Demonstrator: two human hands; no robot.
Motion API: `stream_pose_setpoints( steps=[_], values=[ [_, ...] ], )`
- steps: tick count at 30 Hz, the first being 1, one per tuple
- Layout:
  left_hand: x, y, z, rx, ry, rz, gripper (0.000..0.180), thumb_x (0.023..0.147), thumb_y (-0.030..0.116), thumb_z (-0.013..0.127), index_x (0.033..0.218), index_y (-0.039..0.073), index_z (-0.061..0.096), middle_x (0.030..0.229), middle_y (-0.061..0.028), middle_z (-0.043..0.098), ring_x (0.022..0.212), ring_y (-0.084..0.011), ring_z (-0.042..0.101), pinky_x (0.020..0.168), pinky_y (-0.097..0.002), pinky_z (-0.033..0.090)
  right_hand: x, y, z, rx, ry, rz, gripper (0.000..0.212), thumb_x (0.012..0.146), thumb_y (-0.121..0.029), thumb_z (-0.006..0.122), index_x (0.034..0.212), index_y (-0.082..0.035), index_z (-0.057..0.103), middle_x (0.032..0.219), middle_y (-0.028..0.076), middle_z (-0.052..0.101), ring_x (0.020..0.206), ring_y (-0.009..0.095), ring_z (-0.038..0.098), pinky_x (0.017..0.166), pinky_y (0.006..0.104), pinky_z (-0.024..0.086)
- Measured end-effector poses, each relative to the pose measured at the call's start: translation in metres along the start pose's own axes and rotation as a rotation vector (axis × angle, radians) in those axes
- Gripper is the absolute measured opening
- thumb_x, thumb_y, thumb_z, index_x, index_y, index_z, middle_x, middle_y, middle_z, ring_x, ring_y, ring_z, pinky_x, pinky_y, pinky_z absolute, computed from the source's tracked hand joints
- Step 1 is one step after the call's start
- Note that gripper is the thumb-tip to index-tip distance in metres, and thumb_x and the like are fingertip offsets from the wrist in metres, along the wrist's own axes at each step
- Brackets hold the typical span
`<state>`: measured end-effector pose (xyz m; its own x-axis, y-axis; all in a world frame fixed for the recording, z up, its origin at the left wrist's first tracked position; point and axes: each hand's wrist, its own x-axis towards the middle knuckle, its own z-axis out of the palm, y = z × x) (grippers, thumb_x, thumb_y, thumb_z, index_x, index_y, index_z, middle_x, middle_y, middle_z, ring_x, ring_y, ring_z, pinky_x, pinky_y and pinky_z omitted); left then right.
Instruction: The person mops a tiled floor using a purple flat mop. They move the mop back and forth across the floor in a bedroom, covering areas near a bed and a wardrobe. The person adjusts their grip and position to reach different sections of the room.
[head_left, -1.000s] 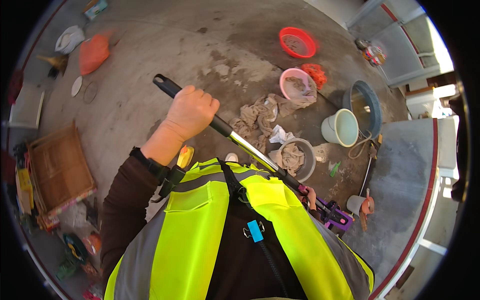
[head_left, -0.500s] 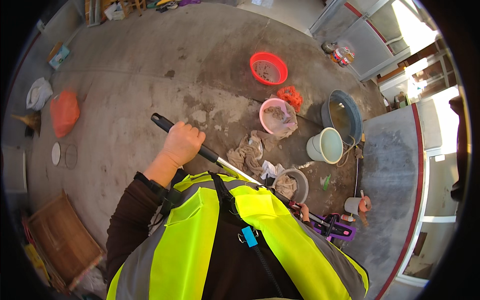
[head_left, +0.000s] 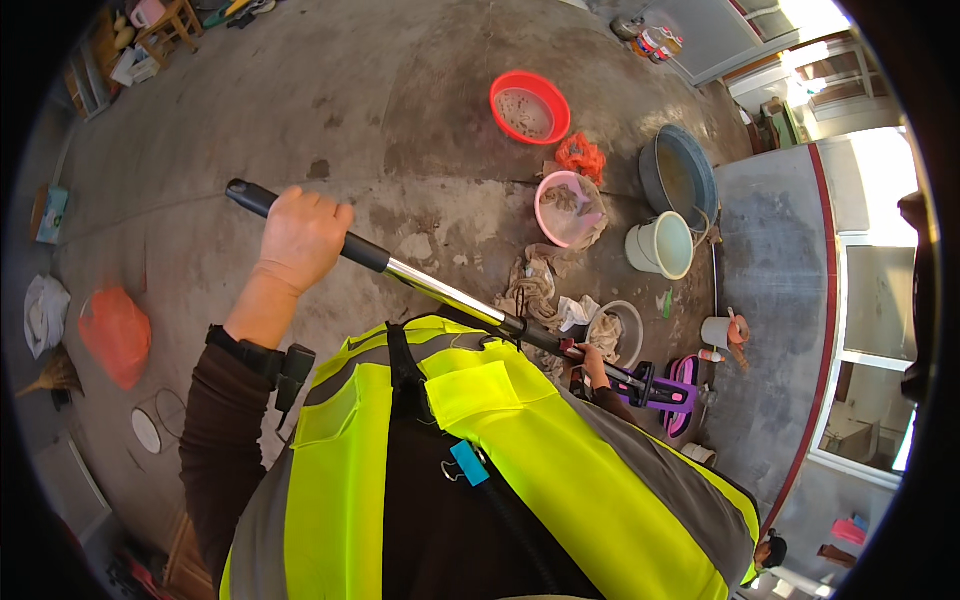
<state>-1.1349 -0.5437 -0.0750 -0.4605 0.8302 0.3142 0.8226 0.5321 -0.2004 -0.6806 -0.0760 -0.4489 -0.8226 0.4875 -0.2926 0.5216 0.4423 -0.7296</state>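
Observation:
A long mop (head_left: 420, 280) with a black grip and silver pole slants across in front of my chest. My left hand (head_left: 303, 240) is wrapped round the black grip near its upper end. Lower along the pole, my right hand (head_left: 594, 366) is closed at a dark red and black section, partly hidden by my vest. Just past that hand, the purple mop head (head_left: 674, 396) hangs at the right, beside the grey wall. Near it stands a grey basin (head_left: 632, 335) holding a brownish cloth (head_left: 604, 335).
Ahead on the stained concrete floor are a red basin (head_left: 561, 108), a pink basin (head_left: 542, 220), a large metal tub (head_left: 651, 180) and a pale bucket (head_left: 645, 250). Crumpled cloths (head_left: 533, 283) lie nearby. An orange bag (head_left: 115, 335) and a broom (head_left: 58, 372) are at the left.
My left hand has moved left and up with the grip, and more of the pole shows. My right hand and the mop head have come further into view. The whole view has turned.

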Motion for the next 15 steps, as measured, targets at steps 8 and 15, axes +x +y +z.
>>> stream_pose_setpoints(
  steps=[8, 15],
  values=[
    [0.098, -0.120, 0.097, -0.048, 0.018, 0.085, 0.010, 0.060, 0.009, 0.057, 0.061, 0.013, 0.048, 0.057, -0.0016, 0.047, 0.057, -0.0189, 0.051, 0.057, -0.0314, 0.037, 0.134, -0.040, 0.087, 1.136, 0.206, 0.910, 0.019, 0.077, -0.013, 0.050, 0.090, 0.000, 0.055, 0.083, 0.016, 0.057, 0.077, 0.032, 0.058, 0.068, 0.0436, 0.050],
    [0.254, -0.248, 0.167, 0.007, 0.001, 0.212, 0.009, 0.063, 0.012, 0.056, 0.060, 0.014, 0.048, 0.057, -0.0012, 0.048, 0.058, -0.0191, 0.051, 0.057, -0.0322, 0.037, 0.270, -0.210, 0.118, 0.797, 0.260, 0.700, 0.018, 0.076, -0.015, 0.055, 0.087, -0.001, 0.054, 0.079, 0.012, 0.055, 0.071, 0.024, 0.056, 0.065, 0.0389, 0.049]
  ],
)
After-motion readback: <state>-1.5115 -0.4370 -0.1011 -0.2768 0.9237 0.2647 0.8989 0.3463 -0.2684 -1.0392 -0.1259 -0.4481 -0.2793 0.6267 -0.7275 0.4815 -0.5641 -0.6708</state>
